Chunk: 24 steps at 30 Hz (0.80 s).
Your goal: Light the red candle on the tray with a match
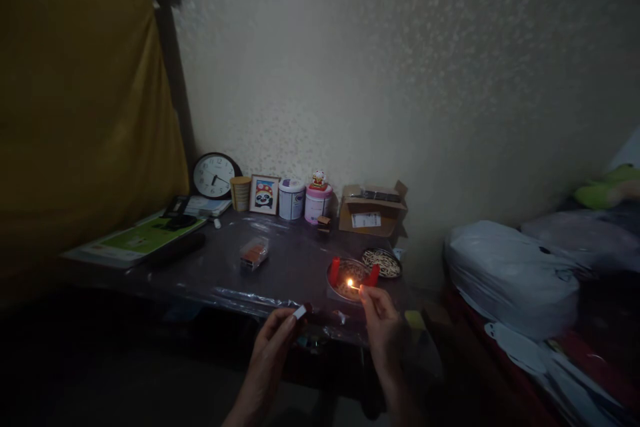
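Right hand [381, 320] — lit match [354, 285] (over dish [330, 285]) | left hand [273, 347] — matchbox [301, 311]

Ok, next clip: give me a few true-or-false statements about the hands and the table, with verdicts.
The right hand holds a lit match. True.
The left hand is empty. False: it holds a small box.
The flame sits over the round dish. True.
The clock lies flat at the table's front edge. False: it stands at the back, against the wall.
The cardboard box is shut. False: its flaps are open.
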### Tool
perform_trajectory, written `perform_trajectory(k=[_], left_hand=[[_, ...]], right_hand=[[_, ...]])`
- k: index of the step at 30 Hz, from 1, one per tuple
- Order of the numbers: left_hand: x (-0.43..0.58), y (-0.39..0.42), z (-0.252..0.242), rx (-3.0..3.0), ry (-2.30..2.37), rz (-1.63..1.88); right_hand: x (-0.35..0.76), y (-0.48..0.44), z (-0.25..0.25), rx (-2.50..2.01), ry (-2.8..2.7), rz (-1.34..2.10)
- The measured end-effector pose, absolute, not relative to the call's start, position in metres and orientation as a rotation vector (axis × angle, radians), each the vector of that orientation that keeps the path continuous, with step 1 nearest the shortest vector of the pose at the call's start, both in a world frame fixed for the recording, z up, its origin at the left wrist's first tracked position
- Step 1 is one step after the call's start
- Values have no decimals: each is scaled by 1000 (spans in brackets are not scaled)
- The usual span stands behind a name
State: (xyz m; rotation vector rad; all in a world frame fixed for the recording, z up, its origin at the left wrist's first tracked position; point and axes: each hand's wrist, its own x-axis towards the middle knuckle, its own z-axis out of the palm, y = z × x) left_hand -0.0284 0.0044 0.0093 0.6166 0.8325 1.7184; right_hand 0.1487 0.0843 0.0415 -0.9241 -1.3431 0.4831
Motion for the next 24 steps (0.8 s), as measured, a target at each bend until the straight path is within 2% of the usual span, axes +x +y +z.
perform_trajectory(k=[24], left_hand=[[-33, 5, 19, 534, 758, 1723]], right_hand=[[137, 107, 61, -896, -1212, 811]])
